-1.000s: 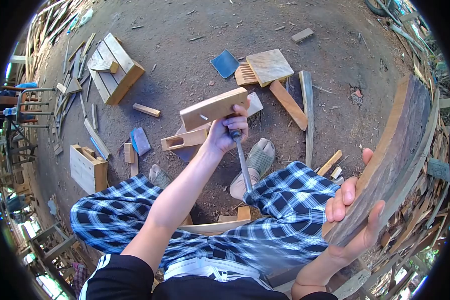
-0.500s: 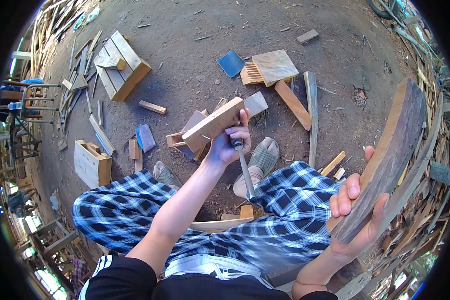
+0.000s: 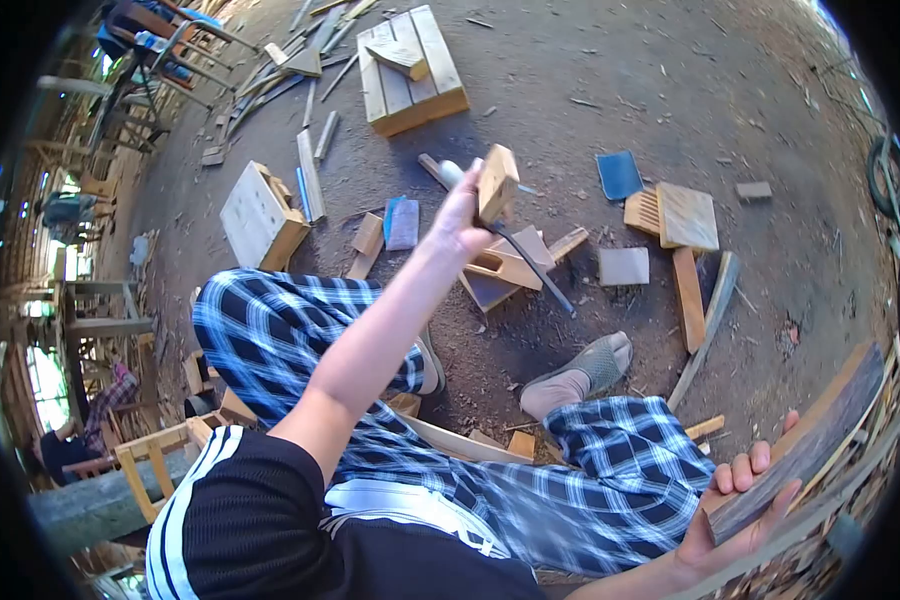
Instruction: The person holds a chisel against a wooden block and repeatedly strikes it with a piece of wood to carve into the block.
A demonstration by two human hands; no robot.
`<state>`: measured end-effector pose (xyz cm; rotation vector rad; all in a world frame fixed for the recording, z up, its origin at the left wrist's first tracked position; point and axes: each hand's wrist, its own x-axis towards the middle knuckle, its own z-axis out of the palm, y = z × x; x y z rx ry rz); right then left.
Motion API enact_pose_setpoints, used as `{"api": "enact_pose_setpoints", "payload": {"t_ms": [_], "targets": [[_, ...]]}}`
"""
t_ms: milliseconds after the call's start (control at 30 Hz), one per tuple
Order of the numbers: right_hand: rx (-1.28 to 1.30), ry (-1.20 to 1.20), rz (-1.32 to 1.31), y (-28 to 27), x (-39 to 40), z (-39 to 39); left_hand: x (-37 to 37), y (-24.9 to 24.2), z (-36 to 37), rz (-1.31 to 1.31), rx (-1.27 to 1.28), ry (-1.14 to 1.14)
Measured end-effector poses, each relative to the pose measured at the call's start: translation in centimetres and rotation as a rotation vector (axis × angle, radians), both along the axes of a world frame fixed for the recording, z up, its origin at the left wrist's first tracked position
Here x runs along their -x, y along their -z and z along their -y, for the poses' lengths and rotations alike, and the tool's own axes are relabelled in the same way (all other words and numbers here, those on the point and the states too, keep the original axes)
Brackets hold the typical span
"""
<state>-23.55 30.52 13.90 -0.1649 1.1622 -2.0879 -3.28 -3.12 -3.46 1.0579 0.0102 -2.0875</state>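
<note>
My left hand (image 3: 460, 215) is stretched out ahead, closed round a small wooden block (image 3: 498, 183) and a dark metal rod (image 3: 535, 262) that slants down to the right. Under it on the ground lie wooden pieces (image 3: 520, 268). My right hand (image 3: 745, 490), at the lower right, grips the lower end of a long wooden piece (image 3: 810, 440) with a dark, rough face and a lighter edge. The thumb is on one side of it and the fingers are on the other.
A slatted wooden box (image 3: 410, 75) stands on the dirt floor ahead, and another box (image 3: 260, 220) is at the left. At the right are a blue sheet (image 3: 620, 175), a square board (image 3: 687, 216) and an orange-brown strip (image 3: 688, 300). Chairs stand at the upper left.
The view has turned, shifting the floor objects right. My left hand has reached forward with the block and rod. The long piece in my right hand appears lower.
</note>
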Motion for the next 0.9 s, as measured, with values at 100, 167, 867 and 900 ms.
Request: {"api": "enact_pose_setpoints", "payload": {"t_ms": [100,167,867,900], "targets": [[-0.025,-0.005,-0.016,-0.3,-0.3,0.4,-5.5,2.5,4.9,-0.07,0.037,-0.188],[-0.111,0.031,-0.057,-0.9,-0.8,1.0,-8.0,2.1,6.4,-0.025,0.102,-0.257],[-0.467,0.075,-0.054,0.3,-1.8,6.1,-14.2,8.3,29.8,0.714,0.212,-0.523],[-0.47,0.059,-0.041,0.5,-1.4,5.8,-14.1,8.1,30.3,0.823,0.237,-0.502]]}}
